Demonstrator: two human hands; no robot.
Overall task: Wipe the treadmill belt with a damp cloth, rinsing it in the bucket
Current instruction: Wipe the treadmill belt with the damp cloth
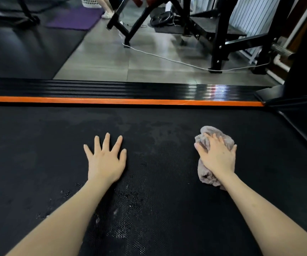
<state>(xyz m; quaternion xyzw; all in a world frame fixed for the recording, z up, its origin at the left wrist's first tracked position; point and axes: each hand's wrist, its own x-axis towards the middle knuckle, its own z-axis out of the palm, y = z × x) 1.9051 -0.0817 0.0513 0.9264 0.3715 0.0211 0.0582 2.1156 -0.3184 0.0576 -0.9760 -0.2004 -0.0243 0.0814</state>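
The black textured treadmill belt (38,145) fills the lower half of the head view, with wet patches and droplets near its middle. My left hand (105,159) lies flat on the belt, fingers spread and straight. My right hand (217,156) rests on top of a bunched grey-mauve cloth (207,177) at the belt's right side, fingers curled over the wad and pressing it down onto the belt. No bucket is in view.
An orange stripe (123,101) and a ribbed black side rail (112,88) border the belt's far edge. Beyond lie grey floor tiles, a white cable (167,59), a black weight bench frame (221,39), a purple mat (75,19) and a person's foot (107,14).
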